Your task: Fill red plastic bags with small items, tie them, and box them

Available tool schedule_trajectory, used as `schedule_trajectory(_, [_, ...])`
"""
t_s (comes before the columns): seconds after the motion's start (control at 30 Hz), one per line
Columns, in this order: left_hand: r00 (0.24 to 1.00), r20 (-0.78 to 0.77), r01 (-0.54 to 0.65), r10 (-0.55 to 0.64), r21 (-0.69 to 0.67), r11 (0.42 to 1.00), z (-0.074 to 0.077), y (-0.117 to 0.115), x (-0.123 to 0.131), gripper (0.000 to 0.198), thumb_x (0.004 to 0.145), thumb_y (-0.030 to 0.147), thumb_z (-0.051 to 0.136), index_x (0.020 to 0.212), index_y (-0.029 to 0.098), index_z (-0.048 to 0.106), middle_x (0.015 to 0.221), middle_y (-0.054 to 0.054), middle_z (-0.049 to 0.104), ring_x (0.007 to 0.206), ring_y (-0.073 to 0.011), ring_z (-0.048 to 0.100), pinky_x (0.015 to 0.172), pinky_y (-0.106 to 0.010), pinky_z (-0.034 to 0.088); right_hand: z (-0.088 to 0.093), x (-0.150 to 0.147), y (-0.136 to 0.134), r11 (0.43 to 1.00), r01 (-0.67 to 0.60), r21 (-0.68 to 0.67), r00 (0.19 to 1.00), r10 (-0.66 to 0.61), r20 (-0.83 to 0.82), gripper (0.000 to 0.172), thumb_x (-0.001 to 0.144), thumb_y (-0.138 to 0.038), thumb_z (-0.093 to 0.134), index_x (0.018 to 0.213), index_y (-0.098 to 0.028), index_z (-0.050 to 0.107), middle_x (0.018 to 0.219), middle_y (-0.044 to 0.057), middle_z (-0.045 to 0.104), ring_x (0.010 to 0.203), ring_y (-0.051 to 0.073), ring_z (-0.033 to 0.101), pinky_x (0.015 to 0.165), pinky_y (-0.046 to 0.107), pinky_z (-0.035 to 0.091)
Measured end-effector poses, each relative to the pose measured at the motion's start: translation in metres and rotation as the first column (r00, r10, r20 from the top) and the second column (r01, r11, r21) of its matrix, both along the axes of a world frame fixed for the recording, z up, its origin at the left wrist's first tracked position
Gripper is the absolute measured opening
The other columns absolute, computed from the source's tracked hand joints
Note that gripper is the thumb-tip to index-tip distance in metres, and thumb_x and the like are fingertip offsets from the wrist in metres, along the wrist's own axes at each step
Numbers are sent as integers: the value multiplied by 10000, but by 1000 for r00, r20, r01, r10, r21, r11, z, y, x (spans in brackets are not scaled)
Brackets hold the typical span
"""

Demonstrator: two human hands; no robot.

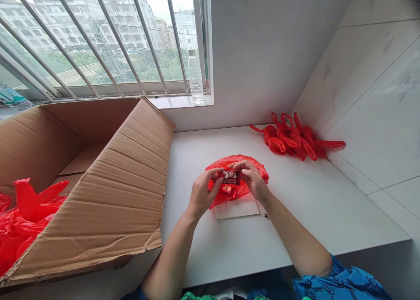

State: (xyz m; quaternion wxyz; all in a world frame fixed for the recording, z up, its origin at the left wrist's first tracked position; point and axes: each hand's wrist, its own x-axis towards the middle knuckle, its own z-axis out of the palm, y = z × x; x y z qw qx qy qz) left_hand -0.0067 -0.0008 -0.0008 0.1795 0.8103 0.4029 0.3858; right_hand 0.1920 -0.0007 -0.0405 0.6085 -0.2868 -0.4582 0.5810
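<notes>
My left hand [201, 194] and my right hand [251, 179] pinch the two ends of a small dark red packet [230, 177] with white characters on it. They hold it just above an open red plastic bag [236, 163] that lies on the white counter [295, 212]. A few small red packets [228, 190] show inside the bag, under the held one. Under the bag's near edge lies a white paper [236, 208] with some writing on it.
A large open cardboard box [108, 195] fills the left side, with red plastic bags [22, 221] inside it. A pile of red bags [292, 139] lies at the back right by the tiled wall. A clear water bottle [195, 77] stands on the windowsill.
</notes>
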Motion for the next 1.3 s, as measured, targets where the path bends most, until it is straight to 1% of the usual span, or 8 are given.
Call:
schedule_trajectory(0.07, [1000,18,-21,21,9,1000,-1,1,-1,271,965,259,552,1233,255,592,863,-2,656,809,-141,627,819,-292,490,2,-1,0,999,-3,-52,1000,5,28,205,911,-361,523,1016,-252,662,1096,44,681,970,212,639,808,358,550])
schedule_trajectory(0.17, [999,20,-30,30,6,1000,-1,2,-1,285,970,251,543,1254,262,567,848,8,647,803,-135,628,824,-291,492,5,-5,-1,996,-22,-88,994,32,107,247,876,-438,644,1036,-252,662,1000,35,703,927,206,667,776,342,570])
schedule_trajectory(0.4, [999,4,-46,46,5,999,-3,2,-2,287,987,250,499,1270,269,545,873,2,667,822,-142,638,819,-292,497,2,-10,1,997,-30,-72,991,40,130,258,829,-469,721,939,-238,694,876,11,715,839,185,697,771,342,589])
schedule_trajectory(0.73, [996,-6,-95,94,-41,995,-1,0,-3,294,1010,307,442,1267,251,575,875,-16,683,796,-149,647,786,-295,509,2,-10,0,997,-72,-24,990,74,118,263,822,-471,736,924,-232,696,897,14,736,854,184,711,841,367,591])
schedule_trajectory(0.87, [999,-2,-52,52,-56,997,0,2,-2,213,980,357,523,1085,241,668,944,-33,721,846,-167,662,789,-302,519,3,-11,-3,984,-178,-28,981,179,80,248,829,-443,735,944,-227,698,947,32,749,893,207,727,905,417,583])
schedule_trajectory(0.97, [1000,12,-13,13,-68,998,0,3,-2,187,957,369,568,958,224,686,908,-37,725,822,-174,659,775,-304,526,3,-11,-4,982,-183,-42,979,186,86,244,826,-430,740,939,-217,702,937,36,748,918,221,730,914,429,582])
schedule_trajectory(1.1, [997,80,6,4,-133,991,0,2,-2,201,954,368,574,896,210,683,856,-23,719,784,-157,653,748,-278,524,2,-10,-3,982,-181,-49,981,184,70,230,821,-415,749,928,-217,700,949,32,746,944,220,724,928,427,576])
schedule_trajectory(1.3, [986,166,19,12,-185,982,5,0,1,230,944,371,582,826,195,673,801,-6,710,733,-140,640,696,-253,509,7,-11,-6,981,-189,-45,980,191,60,204,842,-409,729,914,-221,700,901,17,748,876,191,725,885,391,582])
